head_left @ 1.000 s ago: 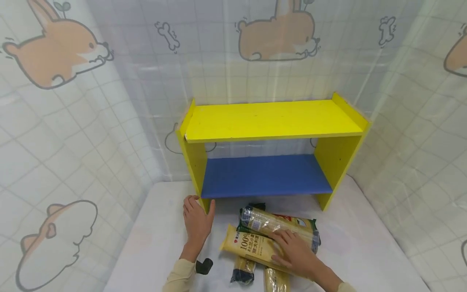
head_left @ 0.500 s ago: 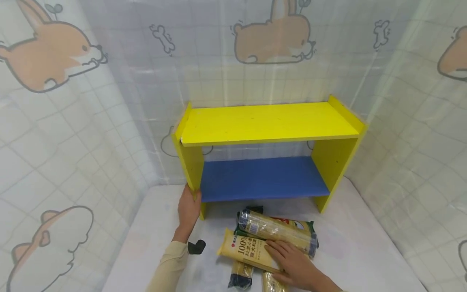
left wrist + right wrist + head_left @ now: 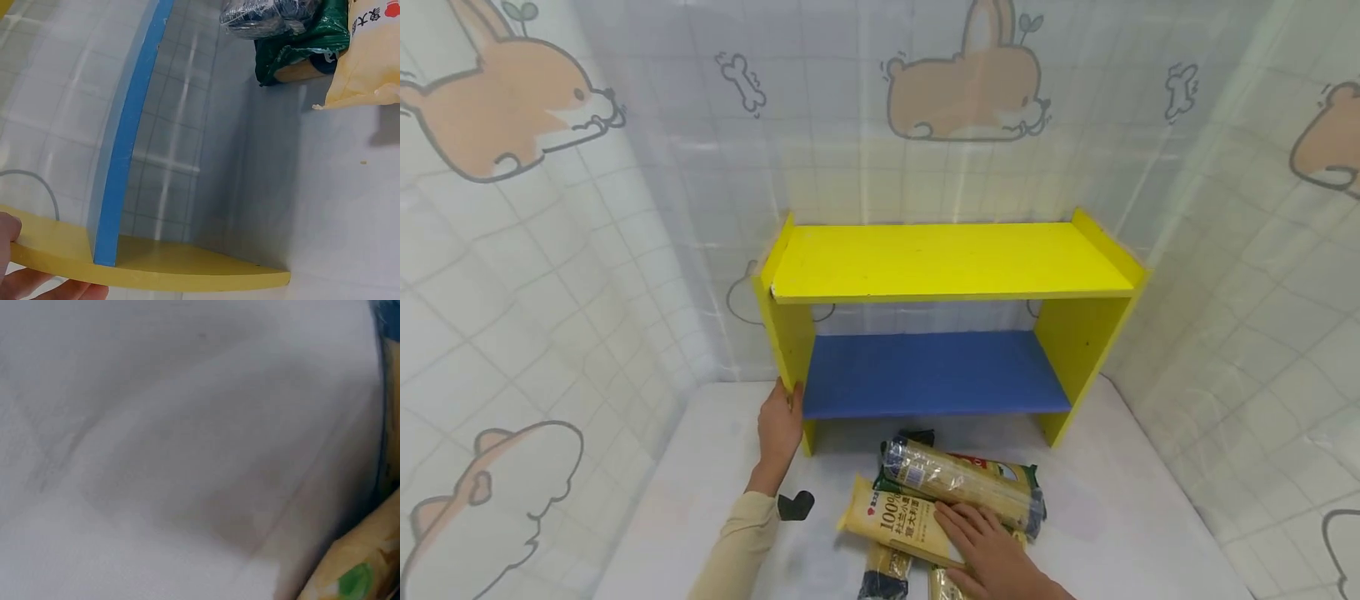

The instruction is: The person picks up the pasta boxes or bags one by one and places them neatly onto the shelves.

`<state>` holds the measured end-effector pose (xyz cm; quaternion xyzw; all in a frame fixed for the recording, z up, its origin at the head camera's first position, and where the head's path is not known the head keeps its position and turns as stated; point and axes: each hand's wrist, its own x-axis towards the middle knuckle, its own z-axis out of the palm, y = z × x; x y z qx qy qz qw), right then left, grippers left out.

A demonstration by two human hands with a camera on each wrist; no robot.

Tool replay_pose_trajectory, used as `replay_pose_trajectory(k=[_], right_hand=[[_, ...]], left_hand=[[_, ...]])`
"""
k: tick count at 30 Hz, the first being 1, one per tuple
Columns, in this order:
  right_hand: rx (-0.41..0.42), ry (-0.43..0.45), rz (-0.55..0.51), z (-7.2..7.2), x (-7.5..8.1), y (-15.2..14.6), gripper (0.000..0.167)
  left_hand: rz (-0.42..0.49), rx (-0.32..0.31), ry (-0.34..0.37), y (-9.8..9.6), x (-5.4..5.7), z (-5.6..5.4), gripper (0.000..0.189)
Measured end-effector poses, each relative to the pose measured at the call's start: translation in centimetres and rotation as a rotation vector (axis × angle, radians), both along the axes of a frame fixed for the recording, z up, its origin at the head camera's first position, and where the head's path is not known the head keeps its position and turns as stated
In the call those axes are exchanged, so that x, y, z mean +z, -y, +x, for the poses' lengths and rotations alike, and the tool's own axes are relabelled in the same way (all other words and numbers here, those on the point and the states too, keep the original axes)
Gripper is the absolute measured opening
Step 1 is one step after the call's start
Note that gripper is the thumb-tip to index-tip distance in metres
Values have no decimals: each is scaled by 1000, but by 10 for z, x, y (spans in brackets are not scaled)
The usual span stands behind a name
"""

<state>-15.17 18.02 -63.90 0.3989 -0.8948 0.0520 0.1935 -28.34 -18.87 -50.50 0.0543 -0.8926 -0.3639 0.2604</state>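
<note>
My left hand [image 3: 779,427] grips the left side panel of a yellow shelf [image 3: 955,258] with a blue lower board [image 3: 932,375]. In the left wrist view the thumb lies on one face of the panel [image 3: 206,275] and the fingers on the other. My right hand [image 3: 988,550] rests with extended fingers on a yellow pasta packet [image 3: 898,521] that tops a small pile. Behind it lies a clear pasta packet with dark blue ends [image 3: 962,479], partly over a green-ended packet [image 3: 1026,477]. The right wrist view shows mostly white table and packet edges.
Two more pasta packets stick out below the pile, one with a dark end [image 3: 883,575]; the hand partly hides the other [image 3: 943,583]. A black heart-shaped thing [image 3: 796,505] appears beside the left sleeve. Cartoon-printed sheeting [image 3: 842,167] surrounds the white table [image 3: 1120,517].
My left hand has moved from just in front of the shelf's left panel to gripping it. The right hand stays on the yellow packet, and the head view has shifted slightly.
</note>
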Motion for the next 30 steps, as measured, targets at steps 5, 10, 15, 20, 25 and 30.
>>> replay_pose_trajectory(k=[5, 10, 15, 20, 25, 30], right_hand=[[34, -57, 55, 3, -7, -2, 71], [27, -93, 35, 2, -9, -2, 70], [-1, 12, 5, 3, -5, 1, 68], [-2, 70, 43, -1, -1, 4, 68], [44, -13, 78, -5, 0, 2, 67], [104, -117, 81, -10, -3, 0, 64]], left_hand=[[-19, 10, 17, -1, -6, 4, 28], [-24, 7, -21, -2, -4, 3, 27], [-18, 26, -23, -3, 1, 3, 27], [-16, 47, -38, -3, 2, 3, 25], [-32, 44, -35, -3, 1, 3, 26], [-27, 38, -9, -4, 0, 3, 28]])
